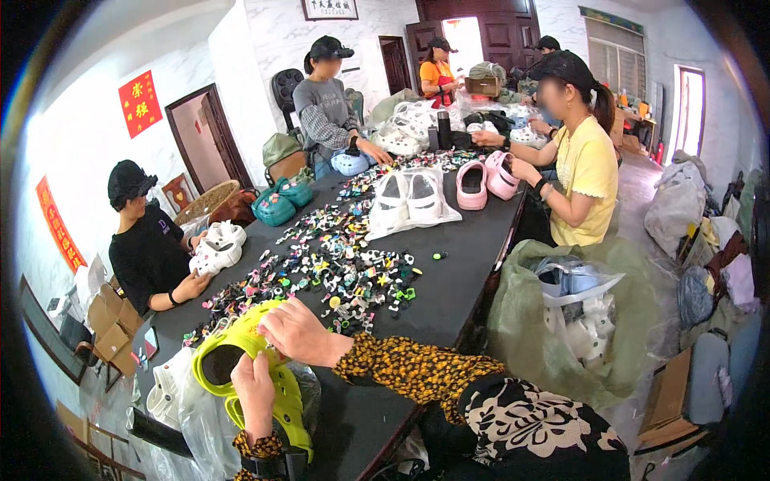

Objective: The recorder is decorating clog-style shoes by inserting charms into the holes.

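Observation:
A lime-green clog (238, 330) tilts at the table's near edge, its dark opening facing me. A second lime-green clog (293, 413) lies against it, partly behind my left wrist. My left hand (254, 389) is closed on the upper clog's rim, thumb and fingers pressed together. Over the clog's upper part, my right hand (301, 332) is closed in a pinch; whatever lies between its fingertips is hidden. Just beyond both hands spread many small colourful shoe charms (337, 272).
White clogs (164, 394) and clear plastic stand left of my hands. Bagged white clogs (413, 200) and pink clogs (471, 186) sit farther along the black table (433, 301). Several people work around it. A green sack (513, 321) of bagged shoes stands right.

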